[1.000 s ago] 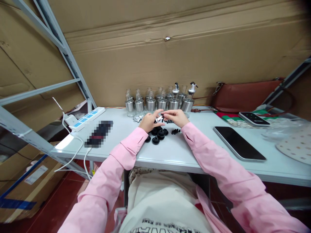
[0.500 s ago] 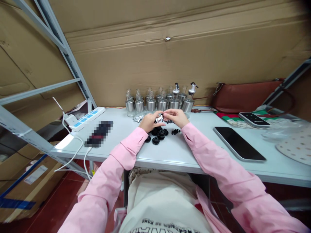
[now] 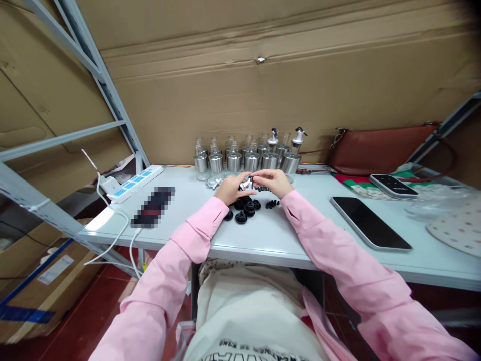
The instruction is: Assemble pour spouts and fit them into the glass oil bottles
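Note:
Over the middle of the table, my left hand (image 3: 231, 188) is closed round a silver pourer spout (image 3: 246, 184). The fingertips of my right hand (image 3: 274, 182) pinch a small black piece (image 3: 251, 179) at the spout's upper end. Whether the piece is seated on the spout is too small to tell. Just below my hands lie several round black stoppers (image 3: 241, 217). Small black caps (image 3: 271, 204) are grouped near my right wrist. Further silver spouts (image 3: 214, 183) lie left of my left hand, partly hidden by it.
Behind my hands stand rows of glass bottles with metal sleeves (image 3: 233, 161), two of them topped with pourers. A power strip (image 3: 137, 183) and a blurred-out dark object (image 3: 153, 207) are at left. A phone (image 3: 370, 221), a brown bag (image 3: 379, 148) and a keypad device (image 3: 393, 185) occupy the right.

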### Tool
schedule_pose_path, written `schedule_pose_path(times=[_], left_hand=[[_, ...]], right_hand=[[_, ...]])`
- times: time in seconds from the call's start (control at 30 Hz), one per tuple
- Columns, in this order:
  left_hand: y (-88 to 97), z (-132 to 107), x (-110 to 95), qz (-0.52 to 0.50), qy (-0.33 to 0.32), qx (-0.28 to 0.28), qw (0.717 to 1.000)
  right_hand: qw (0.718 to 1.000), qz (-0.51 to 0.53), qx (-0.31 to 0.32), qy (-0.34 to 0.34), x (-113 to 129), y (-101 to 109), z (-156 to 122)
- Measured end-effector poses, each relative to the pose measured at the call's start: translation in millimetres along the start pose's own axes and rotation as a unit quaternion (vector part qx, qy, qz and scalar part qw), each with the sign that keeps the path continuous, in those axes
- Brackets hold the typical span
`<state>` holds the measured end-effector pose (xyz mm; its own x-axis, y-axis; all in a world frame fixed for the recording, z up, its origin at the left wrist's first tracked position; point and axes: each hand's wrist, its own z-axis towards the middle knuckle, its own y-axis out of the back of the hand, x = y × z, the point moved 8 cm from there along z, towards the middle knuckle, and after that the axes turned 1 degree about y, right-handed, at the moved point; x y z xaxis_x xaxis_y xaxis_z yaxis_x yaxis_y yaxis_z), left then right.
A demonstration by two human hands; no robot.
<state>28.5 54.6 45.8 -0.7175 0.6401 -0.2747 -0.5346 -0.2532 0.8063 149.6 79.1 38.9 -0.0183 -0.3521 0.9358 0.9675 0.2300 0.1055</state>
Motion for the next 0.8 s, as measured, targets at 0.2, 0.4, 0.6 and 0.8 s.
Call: schedule_pose_path(times=[0.2, 0.4, 0.6, 0.8], left_hand=[[1.0, -0.7, -1.2, 0.014, -0.008, -0.004, 1.0], [1.7, -0.8, -2.0, 0.01, 0.0, 0.0, 1.0], [3.7, -1.2, -6.8, -0.011, -0.008, 0.015, 1.0], [2.6, -1.1, -4.8, 0.007, 0.0, 0.018, 1.0]], right_hand=[[0.997, 0.048, -0.004, -0.06, -8.4, -1.2, -0.3], [0.995, 0.074, -0.013, -0.063, -7.0, -1.1, -1.0], [0.996, 0.06, -0.006, -0.06, -5.1, -1.8, -2.0], [0.996, 0.055, 0.019, -0.067, -4.0, -7.7, -2.8]])
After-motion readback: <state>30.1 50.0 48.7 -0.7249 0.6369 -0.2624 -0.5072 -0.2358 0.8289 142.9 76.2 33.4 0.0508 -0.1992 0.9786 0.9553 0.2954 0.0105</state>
